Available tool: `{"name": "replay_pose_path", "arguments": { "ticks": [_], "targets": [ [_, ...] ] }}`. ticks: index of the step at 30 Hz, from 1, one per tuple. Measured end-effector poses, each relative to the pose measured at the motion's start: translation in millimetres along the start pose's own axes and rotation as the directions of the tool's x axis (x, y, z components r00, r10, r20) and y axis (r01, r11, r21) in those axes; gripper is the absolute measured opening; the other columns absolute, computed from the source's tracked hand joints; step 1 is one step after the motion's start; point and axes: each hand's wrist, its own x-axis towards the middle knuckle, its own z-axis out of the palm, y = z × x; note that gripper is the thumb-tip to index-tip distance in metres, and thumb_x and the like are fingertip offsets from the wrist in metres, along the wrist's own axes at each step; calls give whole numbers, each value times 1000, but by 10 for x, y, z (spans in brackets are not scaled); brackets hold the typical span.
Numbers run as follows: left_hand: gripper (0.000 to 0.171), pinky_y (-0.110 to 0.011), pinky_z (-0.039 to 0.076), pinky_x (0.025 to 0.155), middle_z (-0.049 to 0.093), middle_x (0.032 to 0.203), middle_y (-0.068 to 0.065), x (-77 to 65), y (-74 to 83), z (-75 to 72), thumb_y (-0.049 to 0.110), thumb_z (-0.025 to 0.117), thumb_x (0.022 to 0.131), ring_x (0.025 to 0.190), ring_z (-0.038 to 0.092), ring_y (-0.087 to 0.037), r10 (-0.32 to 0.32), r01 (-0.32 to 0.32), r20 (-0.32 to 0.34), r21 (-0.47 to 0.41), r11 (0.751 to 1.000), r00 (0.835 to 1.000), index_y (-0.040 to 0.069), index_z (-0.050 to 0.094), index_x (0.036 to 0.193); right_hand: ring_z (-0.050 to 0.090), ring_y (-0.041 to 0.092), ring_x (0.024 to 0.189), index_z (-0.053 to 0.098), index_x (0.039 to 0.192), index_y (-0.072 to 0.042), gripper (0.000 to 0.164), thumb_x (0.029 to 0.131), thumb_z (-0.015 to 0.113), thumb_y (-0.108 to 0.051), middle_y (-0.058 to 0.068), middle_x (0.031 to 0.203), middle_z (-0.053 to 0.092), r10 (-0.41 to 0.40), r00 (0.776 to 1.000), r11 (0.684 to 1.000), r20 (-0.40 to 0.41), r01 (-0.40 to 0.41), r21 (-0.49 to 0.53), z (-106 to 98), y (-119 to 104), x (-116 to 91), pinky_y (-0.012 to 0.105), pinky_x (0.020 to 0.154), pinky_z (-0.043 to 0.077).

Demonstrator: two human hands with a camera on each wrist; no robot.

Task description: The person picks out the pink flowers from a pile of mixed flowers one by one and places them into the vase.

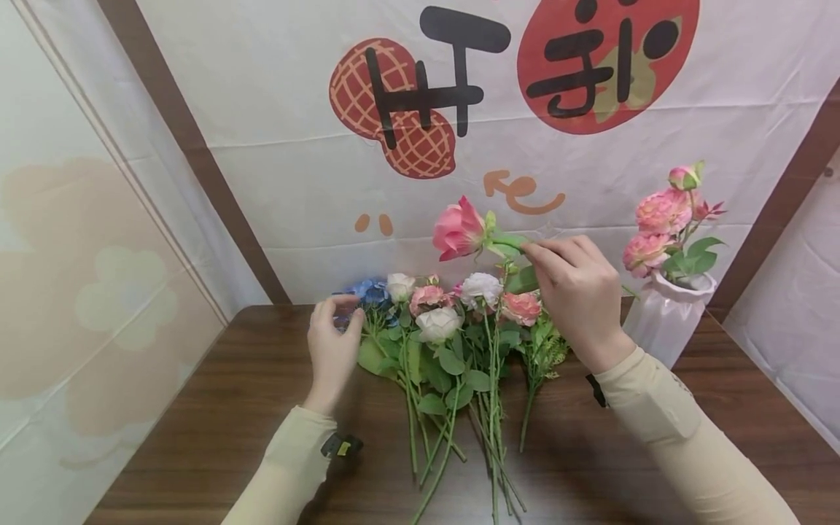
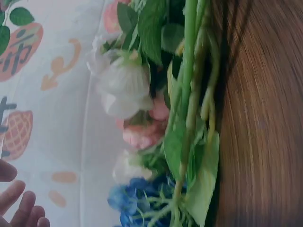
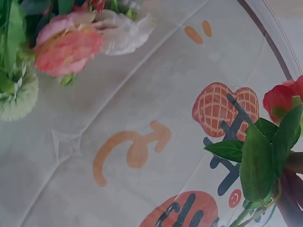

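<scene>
My right hand (image 1: 577, 292) pinches the green stem of a pink rose (image 1: 459, 230) just below its bloom, holding it above the other flowers. In the right wrist view this rose (image 3: 281, 101) shows red at the right edge, with green leaves (image 3: 258, 161) hanging beside the fingers. My left hand (image 1: 335, 339), fingers loosely bent and holding nothing, is beside the blue flowers (image 1: 370, 292) at the pile's left end. Its fingertips (image 2: 23, 208) show in the left wrist view's lower left corner. White roses (image 1: 438, 324) and a coral flower (image 1: 521, 308) lie between the hands.
A white vase (image 1: 663, 321) holding pink flowers (image 1: 663, 211) stands at the right, beside my right forearm. Long green stems (image 1: 453, 437) spread toward me over the brown wooden table (image 1: 223, 408). A printed white cloth (image 1: 275, 182) hangs behind the table.
</scene>
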Motion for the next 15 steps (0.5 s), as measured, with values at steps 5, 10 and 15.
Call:
{"name": "replay_pose_path", "arguments": {
  "ticks": [5, 10, 15],
  "targets": [
    [18, -35, 42, 82, 59, 104, -11, 13, -101, -110, 8, 65, 85, 96, 53, -28, -18, 18, -1, 48, 999, 1000, 5, 65, 103, 62, 29, 78, 76, 93, -5, 14, 87, 64, -1, 12, 85, 72, -16, 1000, 1000, -5, 16, -14, -24, 62, 61, 39, 68, 52],
    [18, -33, 37, 81, 59, 102, -13, 14, -197, -207, 10, 66, 85, 94, 52, -27, -18, 19, -9, 94, 995, 1000, 4, 66, 102, 61, 30, 77, 76, 93, -4, 15, 90, 61, -3, 13, 85, 72, -27, 1000, 999, -10, 26, -38, -36, 132, 96, 40, 67, 51],
    [18, -34, 35, 79, 58, 99, -14, 31, -244, -281, 10, 65, 86, 91, 50, -29, -8, 11, -21, 120, 993, 1000, 3, 66, 102, 61, 31, 78, 76, 94, -4, 17, 90, 60, -3, 14, 86, 72, -32, 999, 998, -11, 31, -50, -56, 172, 113, 40, 67, 51]
  ]
}}
